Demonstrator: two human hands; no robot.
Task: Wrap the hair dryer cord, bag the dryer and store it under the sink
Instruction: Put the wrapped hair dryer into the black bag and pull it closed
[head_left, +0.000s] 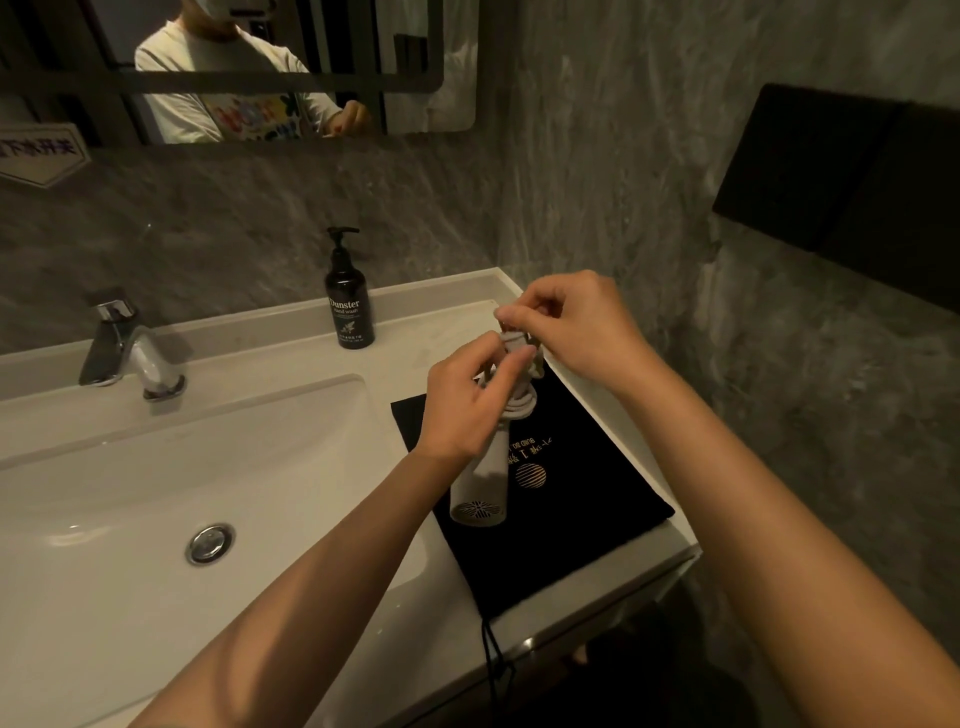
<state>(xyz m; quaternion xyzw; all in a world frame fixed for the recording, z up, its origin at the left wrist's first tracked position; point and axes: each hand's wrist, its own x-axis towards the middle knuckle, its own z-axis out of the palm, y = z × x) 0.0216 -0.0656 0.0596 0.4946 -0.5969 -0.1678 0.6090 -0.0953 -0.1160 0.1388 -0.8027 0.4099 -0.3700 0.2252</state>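
A white hair dryer (485, 483) hangs above the counter, its vented end pointing toward me. Its white cord (521, 407) is looped around the handle in several turns. My left hand (467, 402) grips the dryer's handle and the wound cord. My right hand (576, 325) pinches the cord's end just above the coils. Below them a black drawstring bag (561, 535) with gold print lies flat on the counter, its drawstring (493, 660) hanging over the front edge.
A white sink basin (156, 493) with a chrome drain (209, 543) and chrome faucet (130, 353) fills the left. A black hand wash pump bottle (349, 306) stands at the back. A grey stone wall is close on the right, with a mirror (234, 67) above.
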